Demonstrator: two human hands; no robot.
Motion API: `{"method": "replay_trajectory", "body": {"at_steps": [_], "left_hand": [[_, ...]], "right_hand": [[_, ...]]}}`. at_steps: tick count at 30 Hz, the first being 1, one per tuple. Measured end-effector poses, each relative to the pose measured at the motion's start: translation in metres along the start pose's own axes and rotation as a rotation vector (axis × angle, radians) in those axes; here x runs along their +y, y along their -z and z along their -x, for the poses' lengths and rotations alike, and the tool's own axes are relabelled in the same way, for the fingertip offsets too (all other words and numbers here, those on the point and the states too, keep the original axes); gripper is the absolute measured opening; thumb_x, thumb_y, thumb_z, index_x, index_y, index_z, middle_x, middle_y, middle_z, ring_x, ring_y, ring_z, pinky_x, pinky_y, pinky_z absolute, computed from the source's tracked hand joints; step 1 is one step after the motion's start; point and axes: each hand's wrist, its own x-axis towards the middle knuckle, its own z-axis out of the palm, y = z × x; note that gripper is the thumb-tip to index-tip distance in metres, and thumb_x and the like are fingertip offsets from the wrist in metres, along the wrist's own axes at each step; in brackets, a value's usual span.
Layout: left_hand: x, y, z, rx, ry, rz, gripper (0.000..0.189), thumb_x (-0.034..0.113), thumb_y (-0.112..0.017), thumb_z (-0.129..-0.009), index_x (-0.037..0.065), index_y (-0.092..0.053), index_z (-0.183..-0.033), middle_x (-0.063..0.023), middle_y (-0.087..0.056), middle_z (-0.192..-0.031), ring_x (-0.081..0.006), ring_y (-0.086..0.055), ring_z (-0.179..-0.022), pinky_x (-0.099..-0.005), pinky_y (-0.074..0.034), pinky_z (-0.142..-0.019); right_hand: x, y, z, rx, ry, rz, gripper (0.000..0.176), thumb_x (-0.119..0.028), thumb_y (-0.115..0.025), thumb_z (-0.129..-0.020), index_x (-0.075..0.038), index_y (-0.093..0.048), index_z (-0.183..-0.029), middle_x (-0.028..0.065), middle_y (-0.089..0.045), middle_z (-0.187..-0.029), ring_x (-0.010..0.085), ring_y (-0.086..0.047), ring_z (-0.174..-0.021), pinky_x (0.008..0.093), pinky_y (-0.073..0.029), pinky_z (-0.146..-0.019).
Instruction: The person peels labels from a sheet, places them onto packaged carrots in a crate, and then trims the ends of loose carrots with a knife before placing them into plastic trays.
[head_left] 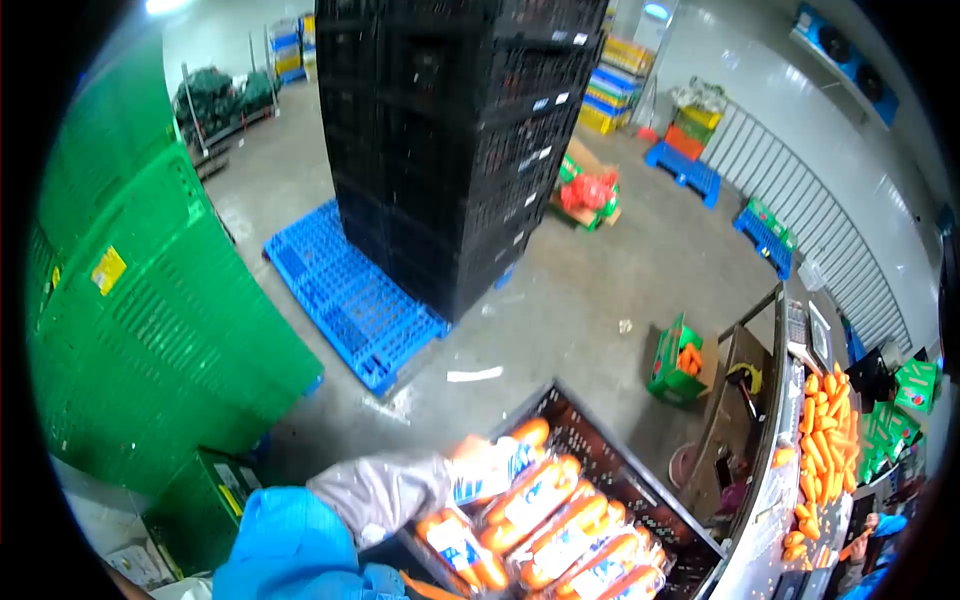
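My left hand point(466, 452), in a grey cuff and blue sleeve, reaches into a black crate point(620, 450) at the bottom of the view. It grips the near end of a clear pack of carrots point(492, 473) with a white and blue label; motion blurs the fingers. Several more packs of carrots point(565, 530) lie side by side in the crate, tilted in the view. My right hand is not in view.
Black crates point(420, 130) stand stacked on a blue pallet point(350, 290) ahead. Green crates point(170, 320) rise at left. Loose carrots point(825, 440) cover a bench at right, below which sits a green carton point(678, 365). Another person point(880, 535) is at the far right.
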Motion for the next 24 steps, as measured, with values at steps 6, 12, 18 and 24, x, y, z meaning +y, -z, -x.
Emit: {"method": "replay_trajectory", "body": {"at_steps": [6, 12, 18, 24], "left_hand": [[-0.054, 0.122, 0.016, 0.107, 0.241, 0.329, 0.027, 0.036, -0.068, -0.067, 0.013, -0.070, -0.082, -0.0121, -0.067, -0.078, -0.0282, -0.065, -0.072, -0.0381, -0.051, -0.065], [-0.115, 0.218, 0.012, 0.093, 0.345, 0.266, 0.028, 0.035, -0.069, -0.065, 0.013, -0.070, -0.081, -0.0122, -0.066, -0.080, -0.0284, -0.065, -0.075, -0.0394, -0.050, -0.067], [-0.181, 0.286, 0.026, 0.213, 0.399, 0.247, 0.033, 0.037, -0.069, -0.067, 0.012, -0.070, -0.088, -0.0120, -0.067, -0.084, -0.0275, -0.065, -0.080, -0.0358, -0.049, -0.070], [-0.229, 0.314, 0.020, 0.291, 0.476, 0.302, 0.030, 0.037, -0.070, -0.067, 0.014, -0.071, -0.087, -0.0095, -0.068, -0.082, -0.0263, -0.066, -0.076, -0.0352, -0.049, -0.068]], "right_hand": [[-0.060, -0.025, 0.072, 0.029, -0.049, -0.107, 0.045, -0.045, -0.061, -0.081, -0.008, -0.063, -0.108, 0.0148, -0.065, -0.095, 0.0274, -0.062, -0.087, 0.0365, -0.048, -0.078], [-0.144, -0.046, 0.105, 0.006, -0.045, -0.079, 0.041, -0.041, -0.060, -0.083, -0.007, -0.063, -0.106, 0.0138, -0.065, -0.094, 0.0267, -0.062, -0.085, 0.0361, -0.048, -0.077], [-0.192, -0.081, 0.083, -0.048, 0.038, -0.003, 0.036, -0.038, -0.059, -0.085, -0.007, -0.063, -0.104, 0.0127, -0.065, -0.093, 0.0261, -0.061, -0.083, 0.0356, -0.048, -0.076], [-0.335, -0.127, 0.113, -0.156, 0.060, -0.378, 0.022, -0.017, -0.059, -0.076, -0.008, -0.046, -0.061, 0.0015, -0.042, -0.047, 0.0129, -0.040, -0.035, 0.0278, -0.032, -0.032]]}}
